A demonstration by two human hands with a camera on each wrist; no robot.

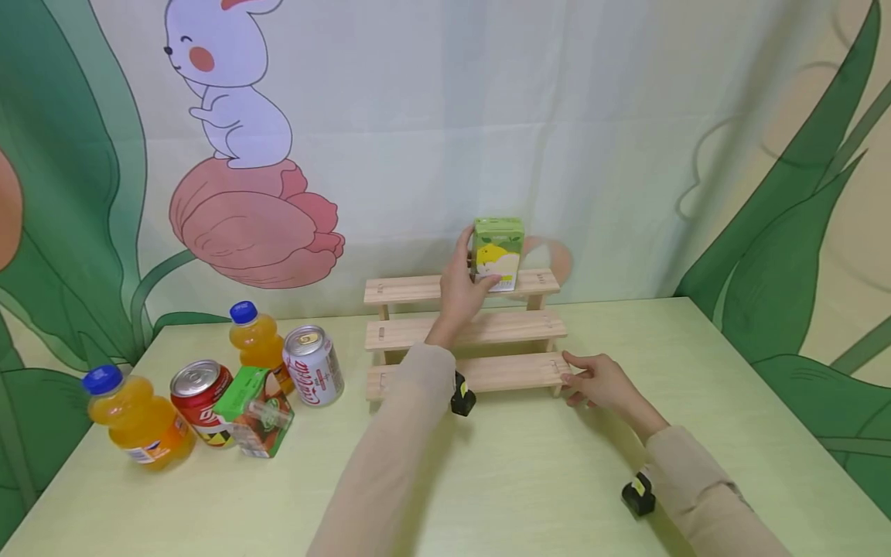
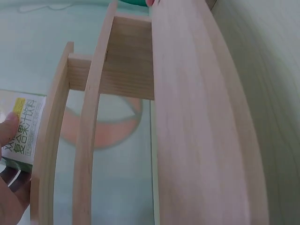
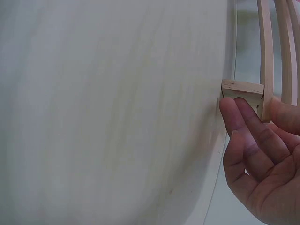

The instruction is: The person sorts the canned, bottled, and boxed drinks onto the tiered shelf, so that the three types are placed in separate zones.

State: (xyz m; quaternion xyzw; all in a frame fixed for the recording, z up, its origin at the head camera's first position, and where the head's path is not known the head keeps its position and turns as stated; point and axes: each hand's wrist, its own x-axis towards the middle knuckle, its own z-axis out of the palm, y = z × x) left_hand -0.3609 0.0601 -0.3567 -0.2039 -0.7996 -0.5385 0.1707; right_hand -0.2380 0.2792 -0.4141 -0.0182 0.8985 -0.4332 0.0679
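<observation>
pale wood forms the three-step display rack (image 1: 480, 329), which stands at the far middle of the light green table (image 1: 529, 472), close against the printed backdrop. a green and yellow drink carton (image 1: 497, 251) stands upright on the top step, towards its right end. the left hand (image 1: 461, 288) grips this carton from its left side, thumb and fingers curled about it; in the left wrist view a fingertip lies on the carton's printed label (image 2: 21, 129), seen past the edges of the rack's steps (image 2: 197, 122).

the right hand (image 1: 597, 381) rests at the near right corner of the rack. its fingers are nearly straight and only lightly bent, and they hold nothing. in the right wrist view the fingertips (image 3: 236, 115) touch the end of the rack's foot (image 3: 243, 90) and the thumb lies just right of the lowest step. a small black and yellow device sits at each wrist.

to the near left of the table stands a separate group, well apart from the rack: an orange juice bottle (image 1: 139, 422) with a blue cap, a red can (image 1: 202, 398), a green and orange carton (image 1: 255, 410) lying tilted, a silver coca-cola can (image 1: 313, 365), and a second orange juice bottle (image 1: 256, 340) behind them.
</observation>
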